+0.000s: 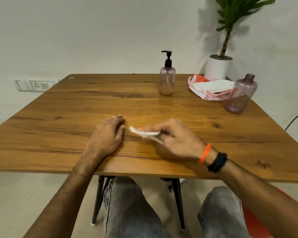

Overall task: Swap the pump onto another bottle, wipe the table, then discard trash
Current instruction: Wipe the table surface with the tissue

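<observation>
The left hand (108, 134) lies flat and open on the wooden table (58, 131). Just beside it, the right hand (177, 138) pinches a white tissue (143, 132). Further back stands the bottle with the pump (167, 75), then the tissue pack (210, 88), then the open bottle (241, 94) near the right edge
</observation>
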### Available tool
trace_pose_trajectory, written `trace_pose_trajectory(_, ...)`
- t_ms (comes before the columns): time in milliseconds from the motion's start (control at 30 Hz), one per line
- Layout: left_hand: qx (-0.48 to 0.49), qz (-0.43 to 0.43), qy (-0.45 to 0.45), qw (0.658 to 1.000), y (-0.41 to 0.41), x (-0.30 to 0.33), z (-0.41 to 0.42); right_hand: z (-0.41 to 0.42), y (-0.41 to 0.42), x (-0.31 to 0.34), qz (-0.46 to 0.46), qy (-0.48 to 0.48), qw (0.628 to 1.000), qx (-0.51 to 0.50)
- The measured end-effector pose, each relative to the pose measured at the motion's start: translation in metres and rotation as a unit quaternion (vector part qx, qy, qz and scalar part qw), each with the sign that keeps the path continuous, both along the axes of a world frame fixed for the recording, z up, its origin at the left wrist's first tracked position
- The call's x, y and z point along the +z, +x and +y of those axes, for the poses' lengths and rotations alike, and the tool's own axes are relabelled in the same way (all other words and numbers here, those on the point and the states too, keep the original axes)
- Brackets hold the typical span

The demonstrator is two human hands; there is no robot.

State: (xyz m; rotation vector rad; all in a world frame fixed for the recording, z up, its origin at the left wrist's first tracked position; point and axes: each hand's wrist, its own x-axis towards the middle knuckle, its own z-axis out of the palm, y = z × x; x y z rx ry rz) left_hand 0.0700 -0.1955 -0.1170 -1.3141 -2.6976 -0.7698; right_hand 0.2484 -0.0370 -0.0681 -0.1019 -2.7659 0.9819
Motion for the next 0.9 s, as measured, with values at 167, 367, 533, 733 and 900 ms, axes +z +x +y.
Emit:
trace_pose_trajectory(167,-0.002,-0.005,0.005,1.0,-0.001,-0.001,-0.001,0.047,-0.083,-0.003,0.038,0.103,0.982,-0.156)
trace_pose_trajectory(367,0.002,-0.004,-0.004,1.0,-0.001,0.001,0.0,0.038,-0.112,-0.022,-0.082,0.196,0.975,-0.069)
trace_pose_trajectory(533,0.005,0.004,-0.005,1.0,-0.001,0.0,0.0,0.001,-0.035,-0.02,-0.064,0.179,0.977,0.096)
trace_pose_trajectory(733,0.005,0.005,-0.003,1.0,-0.001,0.0,0.001,0.008,0.015,0.003,-0.049,0.038,0.979,0.195)
trace_pose_trajectory(900,-0.009,-0.011,0.006,1.0,-0.002,0.001,-0.003,0.043,-0.057,0.018,0.069,0.107,0.992,-0.028)
